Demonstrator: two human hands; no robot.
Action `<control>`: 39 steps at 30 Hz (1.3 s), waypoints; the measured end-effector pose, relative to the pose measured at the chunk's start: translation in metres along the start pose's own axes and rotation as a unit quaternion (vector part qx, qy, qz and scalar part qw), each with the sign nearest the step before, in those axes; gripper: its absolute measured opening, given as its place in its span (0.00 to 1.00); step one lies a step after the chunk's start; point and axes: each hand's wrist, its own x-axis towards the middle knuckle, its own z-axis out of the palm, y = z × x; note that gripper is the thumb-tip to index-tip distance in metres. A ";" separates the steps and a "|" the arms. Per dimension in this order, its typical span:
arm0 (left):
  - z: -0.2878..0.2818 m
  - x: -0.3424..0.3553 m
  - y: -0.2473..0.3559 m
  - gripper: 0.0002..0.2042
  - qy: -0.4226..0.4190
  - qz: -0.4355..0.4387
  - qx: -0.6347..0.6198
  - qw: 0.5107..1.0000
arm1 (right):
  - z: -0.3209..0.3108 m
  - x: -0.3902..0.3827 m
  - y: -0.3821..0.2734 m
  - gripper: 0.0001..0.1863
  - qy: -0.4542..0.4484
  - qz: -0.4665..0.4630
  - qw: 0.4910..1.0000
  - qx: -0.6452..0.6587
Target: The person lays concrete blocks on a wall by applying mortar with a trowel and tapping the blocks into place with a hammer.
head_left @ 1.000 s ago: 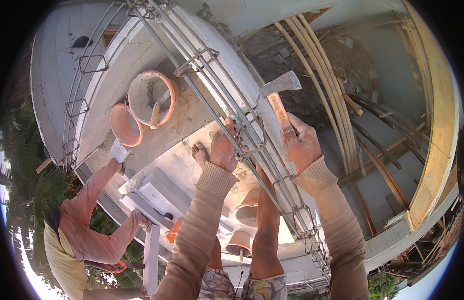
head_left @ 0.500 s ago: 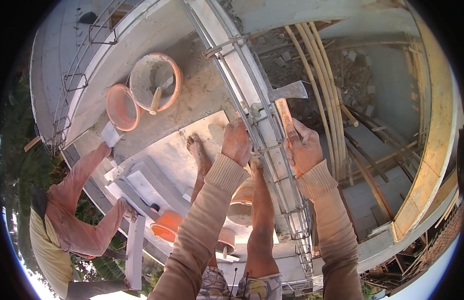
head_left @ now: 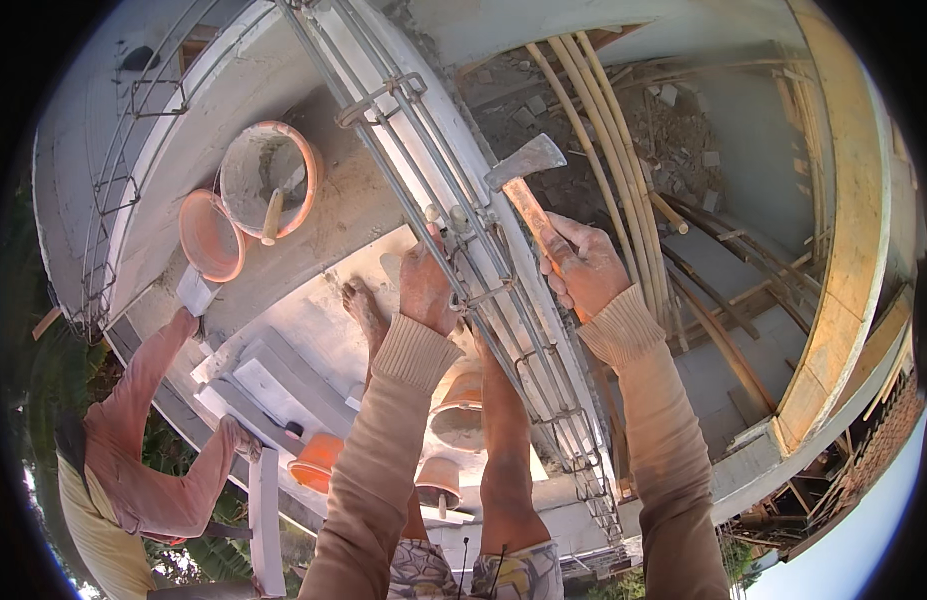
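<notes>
1. The hatchet [head_left: 529, 207] is tilted in the middle of the scene, just right of the steel cage [head_left: 480, 296], its blunt end facing the cage and its flared edge facing right.
2. The right hand [head_left: 590, 268] is gripping it, fingers wrapped around the handle well below the head. That looks a sound hold to me: tight, and leaving the head easy to steer.
3. The left hand [head_left: 426, 290] is at the cage's left side, fingers curled; I can't tell whether they close on a bar. I'd want them clear of the hatchet's path, since the two are near each other.
4. The cage runs along the wall [head_left: 453, 130], far left to near right. Its bars could catch the head, I'd judge, so short, controlled moves suit this spot.
5. Farther left are a bucket [head_left: 314, 180] and a bare foot [head_left: 363, 305] on a pale board [head_left: 318, 315]; right of the wall, poles [head_left: 608, 165] cross a cluttered space. Steady footing would help here.
</notes>
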 end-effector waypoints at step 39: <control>-0.048 0.019 -0.122 0.23 -0.105 0.169 0.393 0.898 | -0.044 0.012 0.158 0.25 0.083 0.018 0.982 -0.171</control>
